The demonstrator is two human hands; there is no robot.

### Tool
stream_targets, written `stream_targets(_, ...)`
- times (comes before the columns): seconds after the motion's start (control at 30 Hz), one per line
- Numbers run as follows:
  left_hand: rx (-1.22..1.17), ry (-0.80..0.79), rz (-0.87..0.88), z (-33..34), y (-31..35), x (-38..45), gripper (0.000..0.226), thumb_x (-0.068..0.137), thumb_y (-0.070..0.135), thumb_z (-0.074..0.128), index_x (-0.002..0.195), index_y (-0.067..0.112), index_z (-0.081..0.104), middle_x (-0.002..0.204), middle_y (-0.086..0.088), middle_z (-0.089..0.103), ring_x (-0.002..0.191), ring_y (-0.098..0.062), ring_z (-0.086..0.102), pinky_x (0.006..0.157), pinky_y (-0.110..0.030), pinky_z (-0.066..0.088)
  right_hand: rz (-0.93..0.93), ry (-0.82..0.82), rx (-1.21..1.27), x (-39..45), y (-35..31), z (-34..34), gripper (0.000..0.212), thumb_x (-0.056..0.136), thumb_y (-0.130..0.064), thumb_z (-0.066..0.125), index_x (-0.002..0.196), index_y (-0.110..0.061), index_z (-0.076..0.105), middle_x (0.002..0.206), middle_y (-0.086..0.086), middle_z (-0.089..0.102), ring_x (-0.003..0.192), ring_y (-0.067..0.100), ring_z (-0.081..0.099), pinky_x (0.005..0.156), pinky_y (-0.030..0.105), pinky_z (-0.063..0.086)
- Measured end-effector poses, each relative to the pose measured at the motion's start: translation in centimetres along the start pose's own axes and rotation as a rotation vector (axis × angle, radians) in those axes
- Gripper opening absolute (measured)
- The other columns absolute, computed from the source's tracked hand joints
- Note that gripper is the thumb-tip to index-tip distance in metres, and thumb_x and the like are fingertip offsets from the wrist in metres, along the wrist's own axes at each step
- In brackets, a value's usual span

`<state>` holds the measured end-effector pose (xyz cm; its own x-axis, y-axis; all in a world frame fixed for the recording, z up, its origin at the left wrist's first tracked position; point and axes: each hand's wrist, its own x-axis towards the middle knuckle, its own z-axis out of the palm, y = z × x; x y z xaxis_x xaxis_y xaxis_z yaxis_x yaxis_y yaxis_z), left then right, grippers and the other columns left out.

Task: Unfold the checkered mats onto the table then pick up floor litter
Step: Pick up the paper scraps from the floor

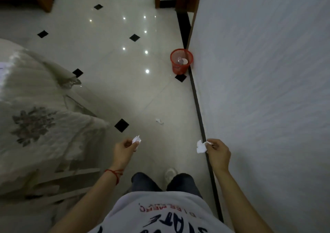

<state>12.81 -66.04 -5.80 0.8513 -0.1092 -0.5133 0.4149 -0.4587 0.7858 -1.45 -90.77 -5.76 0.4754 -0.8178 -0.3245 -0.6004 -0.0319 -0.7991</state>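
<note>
Tiled floor (pixel 125 90) holds one paper scrap (pixel 159 121) ahead of both paper-pinching hands.

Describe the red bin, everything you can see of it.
The red bin is a small round wastebasket that looks like plastic mesh, with a solid rim and sides tapering slightly downward. It stands upright on the pale tiled floor, close against the black skirting at the foot of the wall, just beyond a black diamond tile. Its mouth is open, and pale rubbish lies inside, though what kind cannot be told. Neither hand touches it; it stands well ahead of the person.
</note>
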Motion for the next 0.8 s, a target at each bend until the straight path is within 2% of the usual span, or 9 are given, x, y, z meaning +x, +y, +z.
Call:
stream_targets(0.17, 0.008, 0.097, -0.077, -1.3, 3.4, 6.4, 0.023, 0.082, 0.023, 0.064, 0.072, 0.003, 0.061, 0.070, -0.013, 0.061, 0.066, -0.021, 0.054, 0.063, -0.028, 0.042, -0.089, -0.075, -0.050, 9.8, -7.8, 4.3, 0.019, 0.082, 0.000, 0.059, 0.100, -0.001, 0.066, 0.102, 0.017, 0.067, 0.090, 0.024, 0.061, 0.081, 0.027, 0.045)
stream_targets(0.27, 0.019, 0.145, -0.129, -2.2, 4.8, 11.5, 0.032, 0.082, 0.024, 0.064, 0.071, -0.005, 0.060, 0.065, -0.013, 0.057, 0.063, -0.020, 0.050, 0.061, -0.029, 0.039, -0.123, -0.097, -0.072, 15.3, -11.7, 7.5, 0.019, 0.083, -0.001, 0.060, 0.102, -0.001, 0.066, 0.105, 0.016, 0.067, 0.089, 0.018, 0.057, 0.082, 0.027, 0.045)
stream_targets(0.4, 0.012, 0.159, -0.166, -3.2, 8.1, 19.7, 0.026, 0.082, 0.020, 0.065, 0.060, 0.010, 0.056, 0.061, -0.010, 0.057, 0.061, -0.021, 0.050, 0.066, -0.031, 0.041, -0.097, -0.063, -0.059, 22.1, -16.0, 11.9, 0.019, 0.082, 0.000, 0.060, 0.101, -0.001, 0.066, 0.105, 0.018, 0.067, 0.088, 0.019, 0.057, 0.081, 0.028, 0.045)
stream_targets(0.5, 0.038, 0.123, -0.156, -4.0, 12.7, 26.5, 0.024, 0.083, 0.021, 0.065, 0.061, 0.015, 0.058, 0.065, -0.011, 0.059, 0.062, -0.020, 0.051, 0.061, -0.028, 0.040, -0.027, -0.026, -0.060, 26.4, -19.2, 14.8, 0.020, 0.082, 0.000, 0.060, 0.101, 0.001, 0.066, 0.106, 0.019, 0.067, 0.093, 0.027, 0.061, 0.080, 0.027, 0.043)
stream_targets(0.57, 0.071, 0.076, -0.113, -4.2, 16.4, 31.3, 0.024, 0.082, 0.023, 0.065, 0.062, 0.012, 0.058, 0.060, -0.008, 0.057, 0.058, -0.018, 0.051, 0.058, -0.027, 0.039, 0.005, -0.011, -0.064, 28.9, -21.2, 16.4, 0.020, 0.082, 0.000, 0.060, 0.102, 0.001, 0.065, 0.107, 0.020, 0.066, 0.097, 0.031, 0.061, 0.080, 0.027, 0.042)
stream_targets(0.67, 0.113, 0.026, -0.054, -3.5, 22.6, 38.6, 0.022, 0.081, 0.020, 0.066, 0.062, 0.015, 0.056, 0.055, -0.003, 0.054, 0.058, -0.020, 0.051, 0.062, -0.031, 0.042, 0.016, -0.007, -0.050, 33.0, -24.5, 18.6, 0.020, 0.082, 0.001, 0.060, 0.101, 0.001, 0.065, 0.105, 0.019, 0.066, 0.094, 0.028, 0.060, 0.082, 0.029, 0.043)
stream_targets(0.8, 0.165, 0.019, 0.029, -1.0, 30.3, 46.3, 0.018, 0.078, 0.019, 0.068, 0.064, 0.021, 0.058, 0.058, 0.000, 0.060, 0.061, -0.021, 0.058, 0.070, -0.035, 0.050, 0.043, 0.011, -0.059, 37.5, -27.3, 20.1, 0.015, 0.082, 0.001, 0.059, 0.096, 0.001, 0.066, 0.093, 0.012, 0.064, 0.086, 0.022, 0.057, 0.078, 0.029, 0.043)
